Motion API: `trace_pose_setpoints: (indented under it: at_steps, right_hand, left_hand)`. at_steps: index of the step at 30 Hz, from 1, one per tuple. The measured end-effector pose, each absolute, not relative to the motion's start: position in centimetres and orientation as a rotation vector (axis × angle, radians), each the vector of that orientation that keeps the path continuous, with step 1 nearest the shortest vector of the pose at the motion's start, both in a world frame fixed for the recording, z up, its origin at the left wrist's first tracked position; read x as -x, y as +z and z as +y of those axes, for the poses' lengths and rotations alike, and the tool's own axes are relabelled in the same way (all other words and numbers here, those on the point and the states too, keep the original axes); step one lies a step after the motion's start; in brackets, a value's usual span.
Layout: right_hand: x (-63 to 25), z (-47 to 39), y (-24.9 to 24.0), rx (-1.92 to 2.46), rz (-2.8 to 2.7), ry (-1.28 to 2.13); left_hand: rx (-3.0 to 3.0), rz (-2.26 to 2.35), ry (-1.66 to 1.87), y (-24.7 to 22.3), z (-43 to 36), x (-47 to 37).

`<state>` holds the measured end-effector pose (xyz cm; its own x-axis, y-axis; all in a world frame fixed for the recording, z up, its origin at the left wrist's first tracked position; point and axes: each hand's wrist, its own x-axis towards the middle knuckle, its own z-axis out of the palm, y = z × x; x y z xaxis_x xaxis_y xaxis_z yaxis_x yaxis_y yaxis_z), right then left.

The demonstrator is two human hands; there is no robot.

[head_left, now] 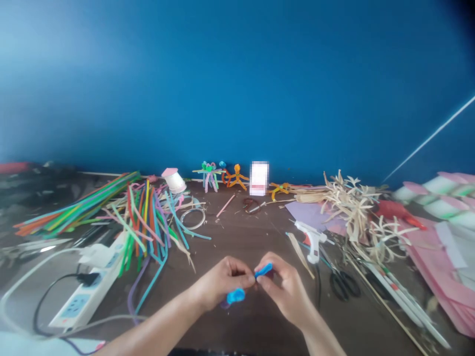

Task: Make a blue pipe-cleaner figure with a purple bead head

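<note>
Over the near middle of the table, both hands pinch a bright blue fuzzy piece [264, 270] that looks like bent pipe cleaner. My left hand [232, 274] is closed, thumb and fingertips meeting the right hand's at the centre. A rounded blue end [236, 296] hangs below the left fingers, with a bit of purple beside it. My right hand [280, 283] is closed too, its thumb and forefinger on the upper blue strip. How the two blue parts join is hidden by the fingers.
Colourful pipe cleaners [148, 217] and a white power strip [91, 284] lie left. A glue gun [313, 240], black-handled scissors [344, 284] and dried husk flowers [347, 200] are right. Pipe-cleaner figures [237, 177] stand at the back near a blue wall [237, 89].
</note>
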<state>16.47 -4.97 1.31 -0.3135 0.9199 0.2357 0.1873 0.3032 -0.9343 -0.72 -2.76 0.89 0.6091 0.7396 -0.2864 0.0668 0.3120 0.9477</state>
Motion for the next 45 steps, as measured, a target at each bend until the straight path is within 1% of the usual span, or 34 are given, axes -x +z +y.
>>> trace_pose_setpoints:
  at_steps: [3,8,10,12,15,18,23,31,35,38,40,42,43,45]
  right_hand:
    - [-16.4,-5.1,1.2,1.074,-1.737,1.011]
    - [-16.1,-5.6,0.8,1.253,-1.672,0.958]
    - [-16.0,-5.5,0.7,1.311,-1.621,0.996]
    - [-16.0,-5.3,0.6,1.341,-1.569,1.067]
    - [-16.0,-5.0,0.5,1.389,-1.493,1.143]
    - [-16.0,-5.0,0.4,1.438,-1.454,1.144]
    - [-15.9,-5.3,0.3,1.415,-1.519,1.043]
    - [-15.4,-5.3,-0.3,1.463,-1.562,0.942]
    - [-15.0,-5.0,-0.9,1.451,-1.513,0.991]
    - [-15.1,-4.4,-2.1,1.448,-1.399,1.104]
    - [-15.5,-3.9,-2.9,1.453,-1.291,1.207]
    - [-16.2,-3.3,-3.7,1.446,-1.210,1.318]
    - [-16.5,-3.1,-4.1,1.456,-1.190,1.343]
    - [-17.1,-2.7,-4.6,1.492,-1.155,1.337]
  left_hand:
    - [-1.525,0.963,0.532,1.5,-3.0,0.6]
    - [-2.409,1.071,0.660,1.7,-3.4,0.5]
    - [-2.608,1.089,0.662,1.5,-3.5,0.5]
    - [-2.681,1.127,0.648,1.2,-3.5,0.4]
    - [-2.730,1.171,0.640,0.9,-3.6,0.3]
    - [-2.754,1.171,0.658,0.6,-3.8,0.1]
    - [-2.703,1.169,0.682,0.5,-3.8,-0.1]
    - [-2.876,1.133,0.635,0.4,-3.4,0.3]
    - [-2.884,1.113,0.606,0.0,-3.6,0.2]
    - [-2.764,1.148,0.650,0.9,-3.0,0.6]
    - [-2.655,1.226,0.750,2.1,-1.5,1.8]
    - [-2.500,1.445,0.847,3.5,1.1,4.2]
    - [-2.413,1.569,0.818,4.1,2.7,5.8]
    - [-2.256,1.840,0.593,5.0,5.9,9.4]
